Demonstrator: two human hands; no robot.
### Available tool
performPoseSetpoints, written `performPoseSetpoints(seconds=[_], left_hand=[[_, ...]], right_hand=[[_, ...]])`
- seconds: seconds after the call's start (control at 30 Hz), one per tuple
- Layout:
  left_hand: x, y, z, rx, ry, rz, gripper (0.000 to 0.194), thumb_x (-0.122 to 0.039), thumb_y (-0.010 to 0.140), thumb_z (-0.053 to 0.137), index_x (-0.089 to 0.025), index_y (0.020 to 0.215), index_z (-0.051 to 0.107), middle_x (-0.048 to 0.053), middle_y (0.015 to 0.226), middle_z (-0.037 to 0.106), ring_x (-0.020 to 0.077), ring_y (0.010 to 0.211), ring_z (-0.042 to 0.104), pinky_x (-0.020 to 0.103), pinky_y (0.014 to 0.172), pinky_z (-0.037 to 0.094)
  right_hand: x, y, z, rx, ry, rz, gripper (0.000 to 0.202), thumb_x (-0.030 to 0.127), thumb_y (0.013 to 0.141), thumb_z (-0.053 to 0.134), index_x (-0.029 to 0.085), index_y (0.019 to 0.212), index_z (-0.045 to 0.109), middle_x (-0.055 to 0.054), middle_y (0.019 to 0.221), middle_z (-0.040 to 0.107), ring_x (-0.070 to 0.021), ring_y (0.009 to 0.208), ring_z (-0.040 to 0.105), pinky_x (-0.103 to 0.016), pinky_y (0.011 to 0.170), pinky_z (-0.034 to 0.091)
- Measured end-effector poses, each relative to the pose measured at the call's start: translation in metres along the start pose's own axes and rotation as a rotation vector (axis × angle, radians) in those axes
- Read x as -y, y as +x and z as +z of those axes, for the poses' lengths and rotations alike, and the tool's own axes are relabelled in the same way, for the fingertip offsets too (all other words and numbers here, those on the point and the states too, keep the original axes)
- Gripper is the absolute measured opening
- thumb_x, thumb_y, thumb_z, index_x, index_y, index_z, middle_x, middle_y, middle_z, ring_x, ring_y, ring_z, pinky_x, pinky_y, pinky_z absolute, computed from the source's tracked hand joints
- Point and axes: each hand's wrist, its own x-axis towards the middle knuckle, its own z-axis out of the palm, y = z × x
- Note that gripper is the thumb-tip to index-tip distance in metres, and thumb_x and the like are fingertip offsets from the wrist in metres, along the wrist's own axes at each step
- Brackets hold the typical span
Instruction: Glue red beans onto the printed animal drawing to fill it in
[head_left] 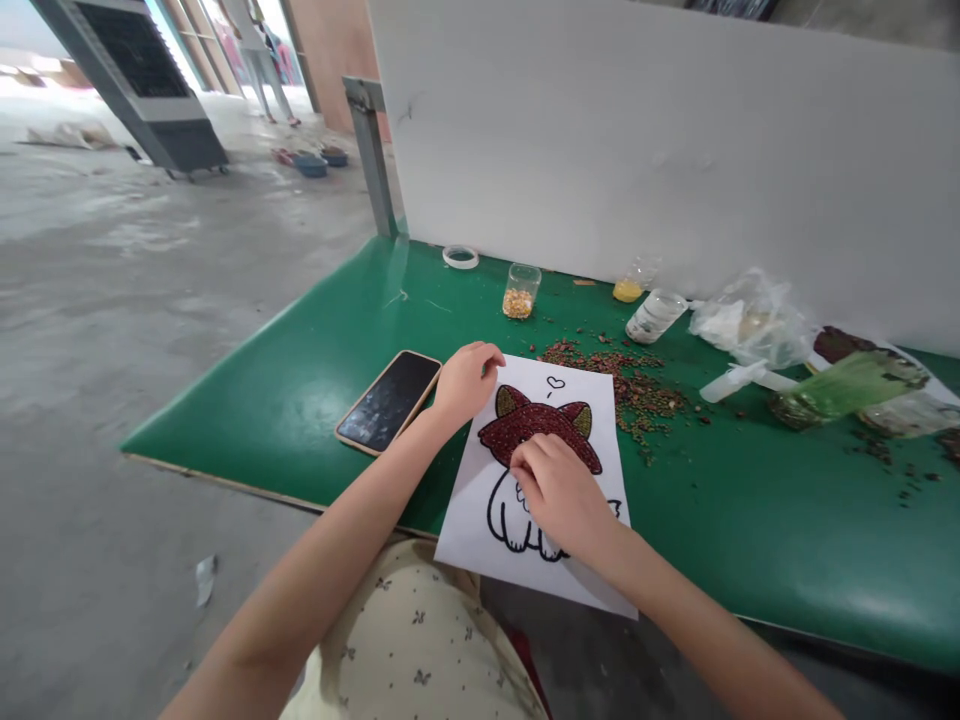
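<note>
A white sheet of paper [480, 530] bears a black-outlined cat-like drawing, its head covered in dark red grains and its ears partly in greenish ones. The lower body is bare white, and the sheet's bottom edge hangs over the table's front. My right hand [562, 490] is over the drawing just below the head, thumb and fingers pinched together; whatever they hold is too small to make out. At the sheet's upper left corner, my left hand [469, 382] rests with curled fingers close together, their contents hidden.
Loose reddish and greenish grains [637, 390] lie right of the sheet on the green table [300, 400]. A phone [390, 402] is at left. Behind stand a jar of corn kernels [520, 292], a lid [460, 257], a tipped jar [655, 316], plastic bags [754, 320] and a green-tinted container [847, 390].
</note>
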Motion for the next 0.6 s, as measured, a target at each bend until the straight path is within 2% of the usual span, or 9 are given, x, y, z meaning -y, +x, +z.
performPoseSetpoints(seconds=[0.3,0.6], left_hand=[[0.0003,0.0007,-0.0002,0.000,-0.011,0.008,0.024,-0.003,0.071,0.044,-0.018,0.078,0.062,0.003,0.083,0.064,0.0174,0.078,0.057,0.029,0.073,0.044],[-0.0009,0.0004,-0.0009,-0.006,-0.011,0.017,0.024,-0.003,0.071,0.044,-0.018,0.078,0.062,0.002,0.083,0.064,0.0171,0.078,0.057,0.028,0.071,0.044]], right_hand=[[-0.0031,-0.0014,0.0067,-0.009,-0.034,0.020,0.013,0.011,0.084,0.048,0.019,0.074,0.050,-0.004,0.079,0.055,-0.0200,0.078,0.047,-0.034,0.072,0.039],[-0.0048,-0.0003,-0.0006,-0.042,0.020,0.008,0.014,0.011,0.084,0.047,0.021,0.074,0.050,-0.004,0.079,0.056,-0.0195,0.077,0.047,-0.033,0.071,0.038]])
